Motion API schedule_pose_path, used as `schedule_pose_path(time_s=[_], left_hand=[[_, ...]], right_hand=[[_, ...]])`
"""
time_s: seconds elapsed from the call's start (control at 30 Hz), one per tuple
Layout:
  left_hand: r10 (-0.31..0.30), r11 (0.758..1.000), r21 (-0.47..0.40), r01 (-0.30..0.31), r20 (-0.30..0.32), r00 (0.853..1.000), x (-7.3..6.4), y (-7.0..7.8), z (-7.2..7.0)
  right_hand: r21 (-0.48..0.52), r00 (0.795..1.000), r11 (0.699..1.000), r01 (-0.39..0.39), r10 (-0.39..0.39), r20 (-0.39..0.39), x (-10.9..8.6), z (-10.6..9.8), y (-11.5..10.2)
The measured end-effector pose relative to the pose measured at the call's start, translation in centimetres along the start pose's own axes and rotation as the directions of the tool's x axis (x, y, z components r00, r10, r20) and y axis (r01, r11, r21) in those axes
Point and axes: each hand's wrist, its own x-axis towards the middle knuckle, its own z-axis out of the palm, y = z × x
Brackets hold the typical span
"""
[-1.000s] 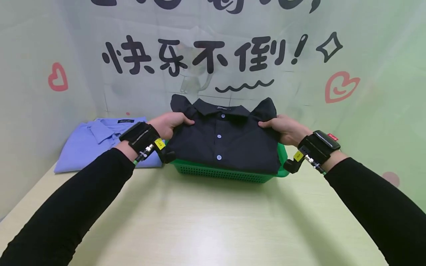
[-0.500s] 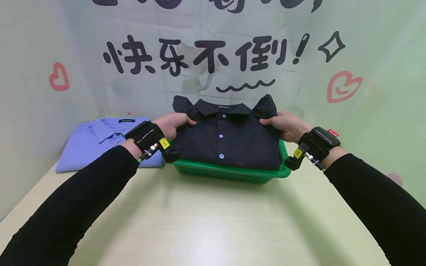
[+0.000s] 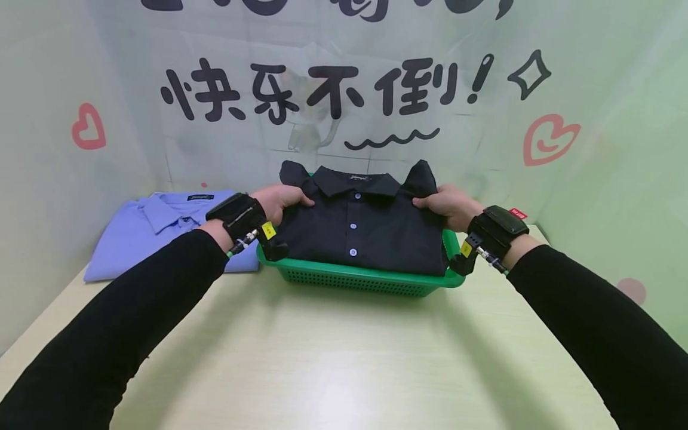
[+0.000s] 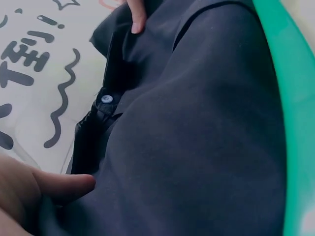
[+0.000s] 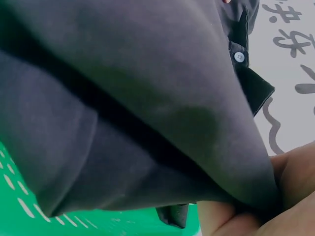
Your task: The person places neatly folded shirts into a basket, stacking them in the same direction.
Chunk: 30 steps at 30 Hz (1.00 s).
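Note:
A folded black button-up shirt [image 3: 371, 233] lies over and within the green basket [image 3: 355, 280], its collar toward the back wall. My left hand [image 3: 282, 200] grips the shirt's left shoulder, thumb on top and the other fingers hidden beneath. At the opposite shoulder my right hand [image 3: 448, 206] pinches the cloth the same way. In the left wrist view, the left thumb [image 4: 69, 186] presses on the dark fabric beside the collar. The right wrist view has the shirt's side edge [image 5: 147, 147] drooping over the basket's perforated wall [image 5: 19, 196], with the right hand [image 5: 275, 206] holding its corner.
A folded blue shirt [image 3: 150, 233] lies on the table left of the basket, partly behind my left wrist. The pale table [image 3: 333, 358] extends in front of the basket. Behind everything hangs a printed cloth backdrop [image 3: 215, 155] with lettering and hearts.
Both hands have lowered the black shirt slightly, so it sits deeper in the basket and more of the rim shows. The right hand has shifted a little left. The grip stays the same.

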Motion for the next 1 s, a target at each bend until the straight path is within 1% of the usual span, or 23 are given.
schedule_pose_path(time_s=[0.1, 0.27, 0.37, 0.5, 0.63, 0.7, 0.8, 0.9, 1.0], left_hand=[[-0.007, 1.0, 0.024, 0.007, 0.015, 1.0, 0.2, -0.1, 0.2], [-0.001, 0.994, 0.109, -0.001, 0.013, 1.0, 0.0, -0.2, 0.5], [0.013, 0.99, 0.139, -0.013, -0.001, 1.0, -0.1, -0.3, 0.5], [0.045, 0.982, 0.186, -0.04, -0.024, 0.999, 0.1, -0.3, 0.6], [0.055, 0.975, 0.215, -0.051, -0.015, 0.998, 0.4, -0.2, 0.7], [0.053, 0.976, 0.213, -0.051, -0.007, 0.999, 0.3, -0.2, 0.7], [0.056, 0.98, 0.19, -0.055, 0.003, 0.998, 0.1, -0.2, 0.4], [0.048, 0.99, 0.13, -0.049, 0.012, 0.999, -0.2, -0.2, 0.2], [0.037, 0.998, 0.048, -0.038, 0.02, 0.999, -0.6, -0.3, 0.1]], right_hand=[[-0.027, 1.0, 1.0, -0.006, 0.007, 0.008, 0.2, -0.1, 0.0], [-0.056, 0.998, 0.997, -0.044, 0.046, 0.036, 0.2, -0.3, 0.0], [-0.085, 0.996, 0.994, -0.063, 0.068, 0.058, 0.2, -0.4, 0.0], [-0.118, 0.992, 0.99, -0.079, 0.089, 0.085, 0.1, -0.4, 0.0], [-0.117, 0.988, 0.989, -0.091, 0.105, 0.115, 0.0, -0.5, -0.3], [-0.116, 0.985, 0.989, -0.095, 0.11, 0.133, -0.1, -0.6, -0.4], [-0.15, 0.984, 0.985, -0.087, 0.109, 0.14, -0.3, -0.9, -0.7], [-0.228, 0.984, 0.971, -0.074, 0.108, 0.139, -0.7, -1.2, -0.8], [-0.278, 0.98, 0.959, -0.059, 0.108, 0.165, -1.2, -1.5, -0.8]])
